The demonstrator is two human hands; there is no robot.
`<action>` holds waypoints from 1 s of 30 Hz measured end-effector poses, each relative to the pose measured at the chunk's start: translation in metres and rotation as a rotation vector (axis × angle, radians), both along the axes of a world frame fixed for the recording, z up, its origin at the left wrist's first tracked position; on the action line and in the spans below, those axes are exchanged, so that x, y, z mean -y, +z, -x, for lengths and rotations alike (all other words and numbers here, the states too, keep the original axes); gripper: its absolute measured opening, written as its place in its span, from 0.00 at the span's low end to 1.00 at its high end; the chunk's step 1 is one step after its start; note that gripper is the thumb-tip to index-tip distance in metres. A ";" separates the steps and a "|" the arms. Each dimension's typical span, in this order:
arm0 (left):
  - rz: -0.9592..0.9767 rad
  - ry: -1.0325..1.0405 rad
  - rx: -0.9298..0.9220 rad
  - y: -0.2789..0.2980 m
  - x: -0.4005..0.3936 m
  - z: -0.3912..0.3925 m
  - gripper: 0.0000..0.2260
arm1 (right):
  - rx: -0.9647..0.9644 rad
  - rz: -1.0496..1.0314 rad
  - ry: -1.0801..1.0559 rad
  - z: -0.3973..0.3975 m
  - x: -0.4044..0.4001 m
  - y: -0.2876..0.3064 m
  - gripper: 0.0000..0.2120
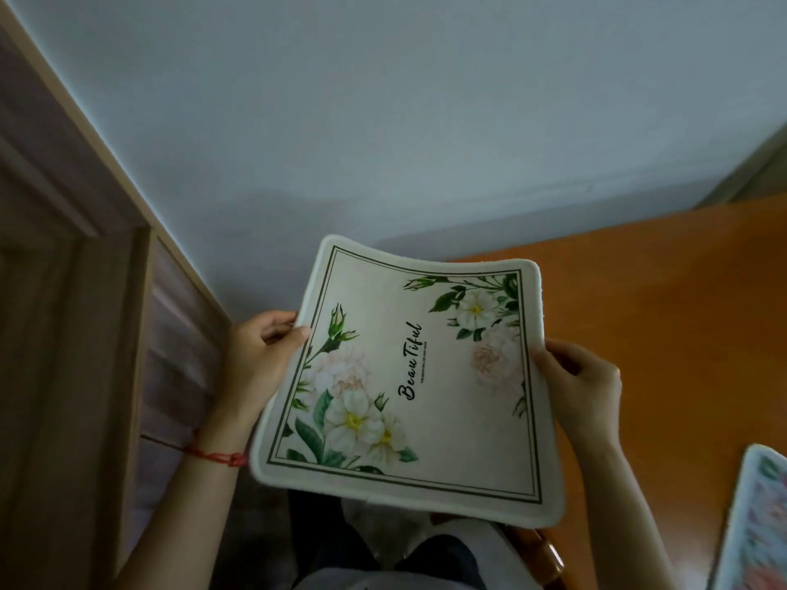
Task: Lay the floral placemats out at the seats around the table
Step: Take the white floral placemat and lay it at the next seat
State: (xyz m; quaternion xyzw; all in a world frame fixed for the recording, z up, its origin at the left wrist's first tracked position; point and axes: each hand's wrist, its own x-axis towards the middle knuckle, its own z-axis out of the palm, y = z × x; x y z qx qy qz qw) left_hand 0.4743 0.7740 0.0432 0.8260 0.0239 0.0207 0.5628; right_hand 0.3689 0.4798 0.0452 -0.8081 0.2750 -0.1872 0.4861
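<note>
A cream floral placemat (pixel 409 376) with white and pink flowers and the word "Beautiful" is held in the air, face up and slightly bowed, over the near left corner of the orange wooden table (pixel 664 300). My left hand (pixel 259 355) grips its left edge, thumb on top. At the right edge my right hand (pixel 579 376) pinches the mat the same way. A second floral placemat (pixel 758 517), with a pale blue border, lies flat on the table at the lower right, cut off by the frame.
A pale wall (pixel 383 121) rises right behind the table. A wooden door frame (pixel 85 334) stands to the left. Part of a wooden chair (pixel 541 551) shows below the held mat, beside my legs.
</note>
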 end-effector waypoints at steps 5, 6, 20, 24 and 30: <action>-0.021 -0.085 -0.035 -0.004 0.032 -0.024 0.07 | 0.024 -0.016 -0.082 0.006 0.024 0.002 0.06; -0.035 -0.108 -0.031 -0.003 0.041 -0.027 0.07 | 0.029 -0.019 -0.103 0.008 0.031 0.002 0.06; -0.093 -0.382 -0.012 -0.001 0.171 -0.062 0.06 | 0.026 -0.024 -0.361 0.050 0.110 -0.010 0.08; -0.125 -0.470 -0.009 -0.007 0.207 -0.076 0.06 | 0.006 -0.033 -0.447 0.059 0.119 -0.015 0.08; -0.123 -0.647 -0.041 -0.018 0.259 -0.099 0.06 | 0.013 -0.095 -0.624 0.060 0.125 -0.023 0.06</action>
